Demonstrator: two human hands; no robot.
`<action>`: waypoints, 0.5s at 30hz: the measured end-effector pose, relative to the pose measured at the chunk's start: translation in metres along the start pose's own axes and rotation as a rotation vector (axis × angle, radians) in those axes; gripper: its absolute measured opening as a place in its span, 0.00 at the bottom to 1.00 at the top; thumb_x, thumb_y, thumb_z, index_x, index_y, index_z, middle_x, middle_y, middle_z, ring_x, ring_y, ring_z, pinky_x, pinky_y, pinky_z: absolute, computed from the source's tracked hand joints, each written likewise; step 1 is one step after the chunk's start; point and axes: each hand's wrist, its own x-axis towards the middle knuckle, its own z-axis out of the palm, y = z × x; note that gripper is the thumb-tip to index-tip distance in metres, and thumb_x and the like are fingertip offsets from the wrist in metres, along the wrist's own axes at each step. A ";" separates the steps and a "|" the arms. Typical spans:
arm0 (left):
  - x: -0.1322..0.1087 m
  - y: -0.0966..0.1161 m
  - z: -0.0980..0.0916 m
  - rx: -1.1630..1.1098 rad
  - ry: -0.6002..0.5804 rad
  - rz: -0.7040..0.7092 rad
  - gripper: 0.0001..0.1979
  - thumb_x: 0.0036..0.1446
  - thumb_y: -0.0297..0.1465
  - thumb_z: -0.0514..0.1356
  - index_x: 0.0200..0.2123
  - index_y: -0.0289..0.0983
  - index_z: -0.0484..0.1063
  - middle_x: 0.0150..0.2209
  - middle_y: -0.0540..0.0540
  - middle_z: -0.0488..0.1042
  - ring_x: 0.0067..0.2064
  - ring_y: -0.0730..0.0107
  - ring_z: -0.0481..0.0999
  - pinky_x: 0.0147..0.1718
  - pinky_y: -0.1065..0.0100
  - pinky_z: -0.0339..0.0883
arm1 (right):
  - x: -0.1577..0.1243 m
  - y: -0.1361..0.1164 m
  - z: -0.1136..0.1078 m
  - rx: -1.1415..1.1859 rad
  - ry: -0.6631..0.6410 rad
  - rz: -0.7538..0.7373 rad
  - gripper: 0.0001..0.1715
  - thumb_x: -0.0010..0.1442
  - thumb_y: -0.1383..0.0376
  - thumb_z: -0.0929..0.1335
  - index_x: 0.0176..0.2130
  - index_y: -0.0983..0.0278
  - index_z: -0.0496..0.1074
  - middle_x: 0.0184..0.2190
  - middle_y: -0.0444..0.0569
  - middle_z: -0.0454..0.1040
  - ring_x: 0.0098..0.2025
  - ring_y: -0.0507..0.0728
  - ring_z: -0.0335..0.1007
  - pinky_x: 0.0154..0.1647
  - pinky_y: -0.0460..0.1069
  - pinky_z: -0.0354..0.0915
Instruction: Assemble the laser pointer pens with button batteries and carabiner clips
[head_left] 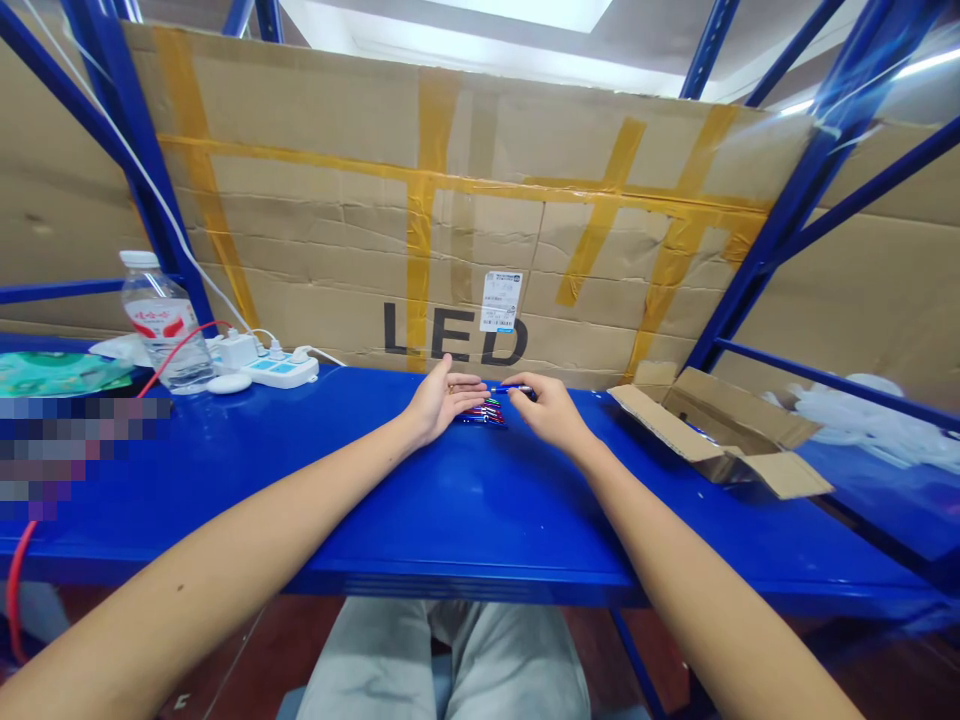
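Observation:
My left hand [442,402] is held on edge above the blue table, palm turned to the right and fingers stretched out, thumb up. Beside and partly behind its fingers lies a small row of shiny pens [484,413], in red, blue and green. My right hand [549,408] is closed, with thumb and forefinger pinching a blue pen [496,390]. That pen points left, its tip close to the fingertips of my left hand. Whether it touches them I cannot tell.
On the right an open cardboard box [712,425] has its flaps spread. At left are a water bottle [166,325], a power strip [281,370] and a red cable [180,345]. A large cardboard sheet [337,250] stands behind the blue table [465,520], between blue posts.

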 end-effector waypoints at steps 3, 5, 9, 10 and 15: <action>0.002 -0.002 -0.002 -0.007 0.006 0.012 0.28 0.67 0.46 0.46 0.39 0.27 0.74 0.34 0.31 0.78 0.39 0.57 0.80 0.48 0.59 0.72 | 0.000 0.000 0.001 0.005 -0.008 -0.028 0.13 0.59 0.67 0.64 0.40 0.63 0.78 0.39 0.51 0.81 0.42 0.59 0.76 0.45 0.52 0.67; 0.003 -0.003 -0.004 0.007 0.007 0.007 0.29 0.67 0.46 0.46 0.38 0.27 0.74 0.34 0.31 0.78 0.38 0.57 0.80 0.46 0.60 0.73 | -0.001 0.000 0.002 0.010 -0.002 -0.038 0.13 0.59 0.68 0.64 0.40 0.63 0.78 0.40 0.51 0.81 0.42 0.59 0.76 0.46 0.52 0.67; 0.005 -0.004 -0.007 0.032 -0.010 -0.028 0.29 0.66 0.47 0.47 0.39 0.26 0.75 0.36 0.29 0.78 0.38 0.56 0.81 0.44 0.60 0.73 | -0.001 0.000 0.001 0.000 0.009 -0.027 0.13 0.58 0.68 0.64 0.39 0.64 0.78 0.39 0.52 0.81 0.42 0.60 0.76 0.46 0.53 0.67; 0.005 -0.004 -0.007 0.034 -0.017 -0.031 0.29 0.66 0.47 0.47 0.39 0.26 0.74 0.35 0.29 0.78 0.38 0.56 0.81 0.43 0.60 0.73 | -0.001 0.000 0.001 -0.002 0.009 -0.024 0.13 0.58 0.68 0.64 0.39 0.64 0.78 0.39 0.52 0.81 0.42 0.59 0.76 0.46 0.53 0.67; 0.000 -0.004 -0.003 0.065 -0.047 -0.072 0.29 0.67 0.47 0.45 0.38 0.28 0.74 0.32 0.31 0.79 0.36 0.54 0.81 0.42 0.57 0.74 | 0.000 0.000 0.001 0.006 -0.005 -0.034 0.13 0.57 0.69 0.64 0.38 0.63 0.78 0.38 0.50 0.81 0.40 0.59 0.76 0.44 0.51 0.67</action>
